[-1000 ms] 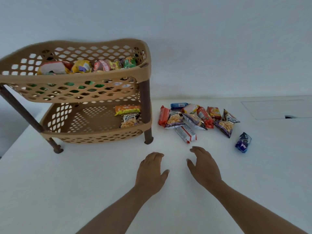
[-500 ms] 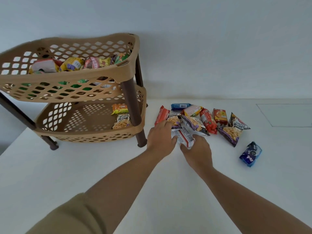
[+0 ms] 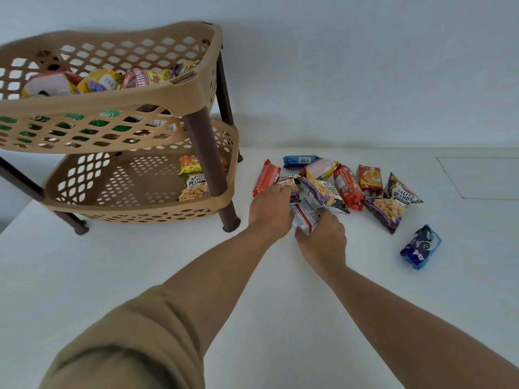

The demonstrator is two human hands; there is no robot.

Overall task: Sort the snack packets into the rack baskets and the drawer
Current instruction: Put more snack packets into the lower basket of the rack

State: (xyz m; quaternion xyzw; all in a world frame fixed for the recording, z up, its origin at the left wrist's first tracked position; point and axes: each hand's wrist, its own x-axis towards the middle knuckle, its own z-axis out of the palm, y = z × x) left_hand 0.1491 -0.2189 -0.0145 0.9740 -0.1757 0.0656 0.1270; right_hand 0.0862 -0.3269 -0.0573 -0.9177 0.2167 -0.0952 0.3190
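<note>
Beige perforated plastic two-tier rack (image 3: 193,88) upper left, both baskets part-filled. Loose packets piled centre-right on white table (image 3: 140,262). My left hand (image 3: 271,210) fingers curled over purple peanut packet (image 3: 288,184); right hand (image 3: 323,241) pinching white-red wrapped bar (image 3: 304,216), probably lifting both for sorting.

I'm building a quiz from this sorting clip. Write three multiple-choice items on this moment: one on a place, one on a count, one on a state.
1. Where does the dark blue packet lie?
A. In the top basket
B. Alone on the table, right of the pile
C. Under the rack

2. How many packets lie in the lower basket?
A. Two
B. Five
C. None

3. What is the right hand doing?
A. Resting flat, empty
B. Gripping a rack leg
C. Closing on a white-and-red packet

Answers:
1 B, it sits apart from the others.
2 A, an orange packet and a peanut packet.
3 C, the fingers wrap around it.
</note>
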